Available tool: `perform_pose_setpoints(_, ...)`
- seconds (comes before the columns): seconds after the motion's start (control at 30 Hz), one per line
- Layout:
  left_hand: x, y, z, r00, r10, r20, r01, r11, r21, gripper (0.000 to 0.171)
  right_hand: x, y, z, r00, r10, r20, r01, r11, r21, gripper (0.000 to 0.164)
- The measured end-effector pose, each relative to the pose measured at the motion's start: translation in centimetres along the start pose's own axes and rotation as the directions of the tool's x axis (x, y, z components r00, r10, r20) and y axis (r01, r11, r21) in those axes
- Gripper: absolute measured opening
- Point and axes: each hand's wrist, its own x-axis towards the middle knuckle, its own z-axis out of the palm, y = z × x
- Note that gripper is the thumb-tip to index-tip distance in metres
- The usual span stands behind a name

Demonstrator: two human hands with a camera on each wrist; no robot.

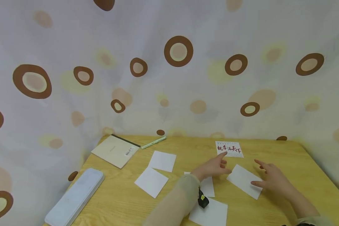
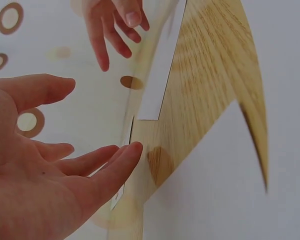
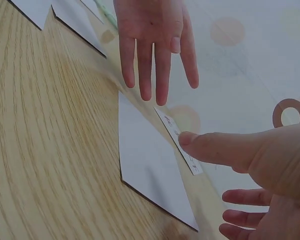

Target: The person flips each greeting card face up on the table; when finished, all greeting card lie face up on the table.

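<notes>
Both hands hover over the table with their fingers spread and nothing in them. My left hand [image 1: 213, 166] is just below a card printed with dark red characters [image 1: 229, 148], an index fingertip overlapping its lower edge in the head view. Between the hands lies a blank white card [image 1: 242, 179], tilted on the wood. My right hand [image 1: 275, 179] is over this card's right side, the thumb overlapping it. The right wrist view shows the same blank card [image 3: 147, 155] below both hands. Beneath the left forearm, another white card [image 1: 207, 187] is partly covered.
Two more white cards [image 1: 162, 161] lie left of centre, and one card [image 1: 210, 213] is at the front. A beige notepad [image 1: 115, 150] and a pale green pen [image 1: 153, 142] lie at the back left. A long whitish case [image 1: 74, 197] is at the left edge.
</notes>
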Motion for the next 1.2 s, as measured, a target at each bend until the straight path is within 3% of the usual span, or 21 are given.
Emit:
perform_pose_setpoints(0.47,-1.1,0.6,0.6,1.000,0.012,0.007,-0.012,0.998,0.068,0.080,-1.3,-0.6,1.2,1.000,0.022,0.007,-0.022,0.998,-0.056,0.094)
perform_pose_setpoints(0.67,-1.6,1.2,1.0,1.000,-0.012,0.024,0.010,0.996,0.084,0.078,-1.7,-0.7,1.3,1.000,0.027,-0.003,-0.027,0.997,-0.068,0.093)
perform_pose_setpoints(1.2,-2.0,1.8,1.5,0.997,-0.024,0.068,0.013,0.988,0.152,0.074,-2.5,-0.7,2.4,0.999,0.018,-0.036,-0.020,0.998,-0.068,0.090)
